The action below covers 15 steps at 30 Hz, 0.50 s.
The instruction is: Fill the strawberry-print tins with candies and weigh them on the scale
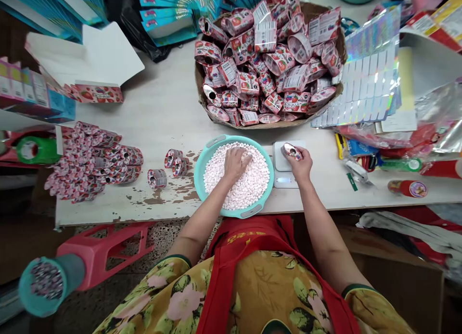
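Observation:
My left hand [236, 164] is down in a turquoise basin [198, 180] filled with small white candies [249, 189]. Its fingers are curled into the candies, and the fingertips are partly hidden among them. In my right hand [302, 164] is a small strawberry-printed packet [291, 151], its oval end with a dark hole turned up. That hand is over the right side of a white digital scale [282, 161], whose display is lit. Just left of the basin, several similar packets [157, 178] stand on the table.
Behind the basin, a cardboard tray [252, 126] is heaped with strawberry packets. More packets [97, 160] are stacked at the left. Silvery sticker sheets [368, 79] lie at the right. A pink stool [97, 257] and a turquoise bucket [72, 271] are below the table's left edge.

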Tool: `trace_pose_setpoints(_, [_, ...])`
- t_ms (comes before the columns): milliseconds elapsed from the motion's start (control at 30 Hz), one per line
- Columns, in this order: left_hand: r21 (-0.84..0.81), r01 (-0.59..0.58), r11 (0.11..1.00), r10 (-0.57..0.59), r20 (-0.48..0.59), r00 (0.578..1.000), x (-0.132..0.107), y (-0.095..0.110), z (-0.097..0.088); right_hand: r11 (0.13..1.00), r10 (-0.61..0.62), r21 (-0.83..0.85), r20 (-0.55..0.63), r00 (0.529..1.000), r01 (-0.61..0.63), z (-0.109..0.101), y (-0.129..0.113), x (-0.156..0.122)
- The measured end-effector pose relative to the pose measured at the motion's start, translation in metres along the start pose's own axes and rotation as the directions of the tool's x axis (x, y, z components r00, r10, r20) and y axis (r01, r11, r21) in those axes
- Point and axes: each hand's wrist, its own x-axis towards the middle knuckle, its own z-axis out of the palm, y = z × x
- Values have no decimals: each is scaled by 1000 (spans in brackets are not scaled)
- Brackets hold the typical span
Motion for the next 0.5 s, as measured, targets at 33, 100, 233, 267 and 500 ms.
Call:
trace_pose_setpoints(33, [53, 5, 999, -6, 22, 1000, -1, 4, 4, 998, -17, -59, -6, 1000, 17, -1, 2, 6])
trace_pose_setpoints(100, [132, 10, 991, -22, 87, 996, -4, 11, 7, 976, -140, -177, -42, 989, 130, -1, -8, 16])
trace_pose_setpoints(233, [192, -24, 981, -13, 191, 982, -15, 15, 3, 864, -467, -195, 29, 884, 464, 33, -82, 50])
trace_pose_setpoints(267, [195, -20, 981, -17, 190, 982, -18, 13, 2, 844, -502, -147, 119, 856, 516, 51, -106, 64])
trace_pose_setpoints(500, [-113, 159, 981, -160, -1, 987, -30, -12, 9, 928, -341, 50, 509, 790, 368, 186, -192, 160])
